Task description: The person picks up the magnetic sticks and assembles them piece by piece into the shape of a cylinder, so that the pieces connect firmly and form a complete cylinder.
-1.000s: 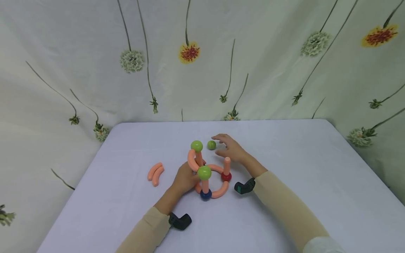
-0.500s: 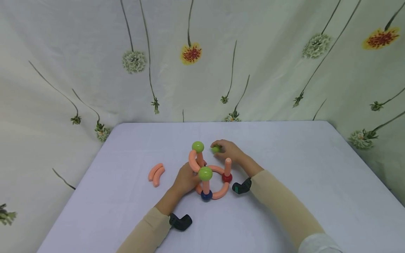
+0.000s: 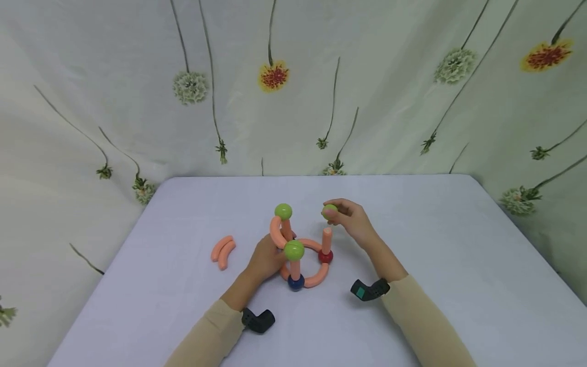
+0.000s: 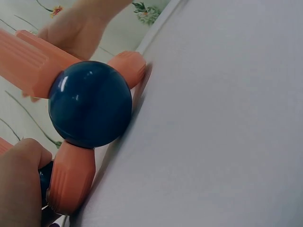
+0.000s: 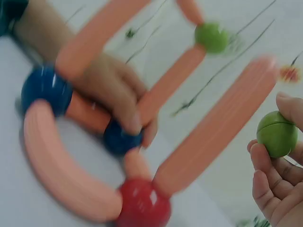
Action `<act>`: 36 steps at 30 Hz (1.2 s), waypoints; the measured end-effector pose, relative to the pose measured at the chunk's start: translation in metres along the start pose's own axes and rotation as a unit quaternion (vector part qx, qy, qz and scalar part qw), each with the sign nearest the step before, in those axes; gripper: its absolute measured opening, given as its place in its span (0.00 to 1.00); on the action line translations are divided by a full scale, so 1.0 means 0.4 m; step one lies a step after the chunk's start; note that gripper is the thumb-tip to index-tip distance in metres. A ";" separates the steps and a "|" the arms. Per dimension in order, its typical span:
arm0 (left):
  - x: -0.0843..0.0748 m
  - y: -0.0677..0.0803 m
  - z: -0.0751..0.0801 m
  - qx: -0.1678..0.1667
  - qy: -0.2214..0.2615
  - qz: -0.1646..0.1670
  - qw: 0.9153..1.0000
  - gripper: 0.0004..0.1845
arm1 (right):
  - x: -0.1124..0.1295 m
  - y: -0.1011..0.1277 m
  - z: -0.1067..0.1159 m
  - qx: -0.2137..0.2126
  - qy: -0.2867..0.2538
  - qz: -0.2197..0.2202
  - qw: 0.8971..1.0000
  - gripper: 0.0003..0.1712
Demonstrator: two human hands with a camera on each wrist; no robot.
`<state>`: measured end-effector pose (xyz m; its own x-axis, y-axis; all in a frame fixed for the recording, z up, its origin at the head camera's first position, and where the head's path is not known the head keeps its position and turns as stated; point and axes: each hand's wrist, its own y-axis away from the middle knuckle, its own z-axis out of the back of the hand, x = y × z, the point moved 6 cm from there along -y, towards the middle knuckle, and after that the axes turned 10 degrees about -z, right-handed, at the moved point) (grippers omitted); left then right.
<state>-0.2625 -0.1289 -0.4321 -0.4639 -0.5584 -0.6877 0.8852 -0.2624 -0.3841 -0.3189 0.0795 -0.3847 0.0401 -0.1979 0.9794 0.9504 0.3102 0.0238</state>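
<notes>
A toy frame of orange rods and coloured balls stands on the table. Its base is a ring of curved orange rods [image 3: 317, 278] joined by a red ball [image 3: 325, 256], a front blue ball [image 3: 295, 282] and a rear blue ball [image 5: 120, 142]. Two uprights carry green balls [image 3: 294, 250]; the orange upright [image 3: 327, 239] on the red ball has a bare top. My left hand [image 3: 266, 259] grips the frame at the rear blue ball, thumb and fingers around it. Raised behind the bare upright, my right hand [image 3: 356, 224] pinches a loose green ball [image 5: 277, 134] between thumb and fingers.
Two short curved orange rods [image 3: 223, 252] lie side by side left of the frame. One more curved rod [image 3: 277, 232] slants down from the rear green ball. A flower-printed cloth [image 3: 390, 102] hangs behind the table's far edge.
My right hand has closed on the loose green ball, lifted it off the table and brought it rightward. The left hand keeps its grip on the frame.
</notes>
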 end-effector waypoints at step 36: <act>0.001 -0.002 0.001 -0.010 0.016 -0.021 1.000 0.09 | 0.162 0.138 -0.013 0.040 0.185 0.175 0.966 0.21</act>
<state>-0.2634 -0.1292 -0.4320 -0.5023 -0.5218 -0.6895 0.8640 -0.2698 -0.4252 -0.2622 0.0791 -0.3209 0.4767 -0.3824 0.7915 0.8319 0.4872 -0.2657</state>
